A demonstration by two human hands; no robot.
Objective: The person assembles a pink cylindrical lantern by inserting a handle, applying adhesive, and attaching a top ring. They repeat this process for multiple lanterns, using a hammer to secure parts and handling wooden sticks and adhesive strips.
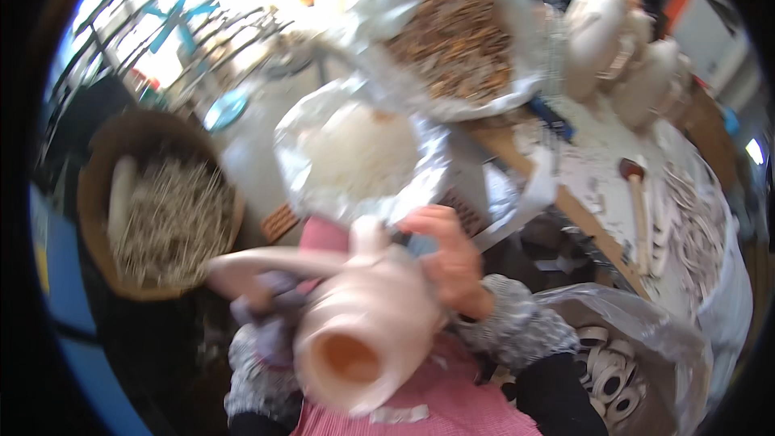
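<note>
A pale pink hollow vessel (379,299) is held tilted in front of my chest, its round mouth facing down toward me. It has a short stub at the top and a long curved limb at the left. My left hand (278,311), in a purple-grey glove, is closed round the vessel's left side beneath that limb; blur and the vessel hide part of its fingers. My bare right hand (456,262) curves against the right side, its fingers bent near the stub. A pink apron (436,396) lies behind the vessel.
Ahead stand a plastic-lined container of white material (355,153) and a larger one of brown chips (456,44). At left is a brown tub of thin pale sticks (173,218). A brush (638,210) lies on the right table; below, a bag holds white rings (617,383).
</note>
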